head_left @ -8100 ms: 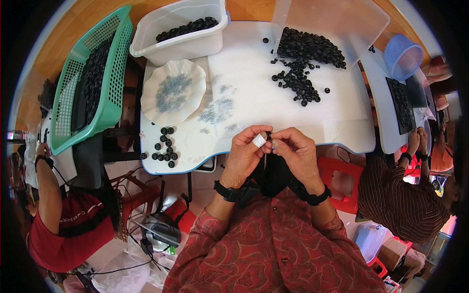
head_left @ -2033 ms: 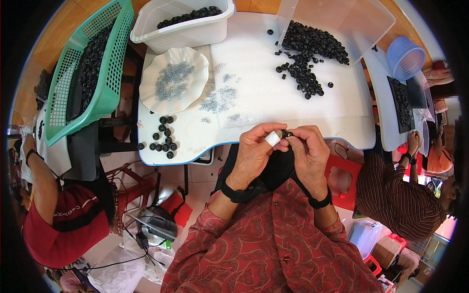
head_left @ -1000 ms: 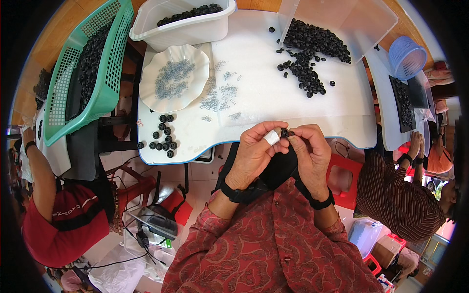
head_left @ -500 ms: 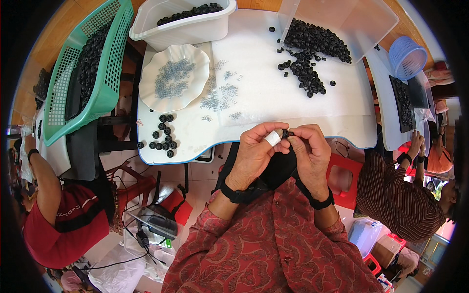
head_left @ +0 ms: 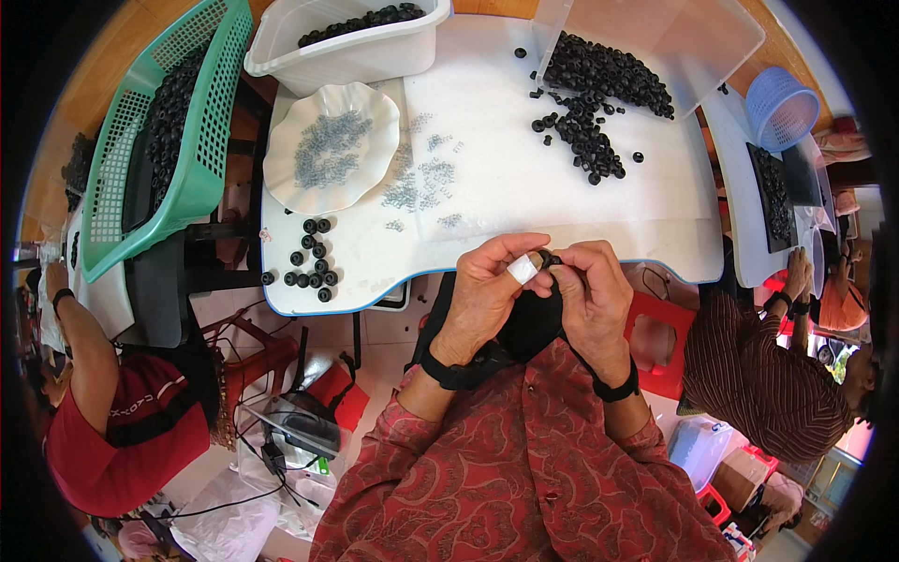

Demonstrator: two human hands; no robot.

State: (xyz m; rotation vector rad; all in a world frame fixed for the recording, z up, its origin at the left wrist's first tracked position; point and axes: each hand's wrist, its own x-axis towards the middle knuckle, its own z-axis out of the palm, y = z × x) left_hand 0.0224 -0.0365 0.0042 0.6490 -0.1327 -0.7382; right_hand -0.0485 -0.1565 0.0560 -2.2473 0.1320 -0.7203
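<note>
Both hands (head_left: pixel 482 292) (head_left: pixel 597 292) pinch a black piece (head_left: pixel 549 258), grip narrow; scalloped plate (head_left: pixel 385 126) bears grey bits (head_left: pixel 330 150).

free lane between pale bits (head_left: pixel 435 175) and black pile (head_left: pixel 593 148); translucent bin (head_left: pixel 670 47) blocks far right

Before me, wood-grain panelling (head_left: pixel 496 7) runs behind a white, blue-edged counter (head_left: pixel 581 208), with another pale counter (head_left: pixel 736 234) to its right. A red plastic stool (head_left: pixel 655 308) stands over pale floor tiles (head_left: pixel 386 348); brightness glares at far right.
</note>
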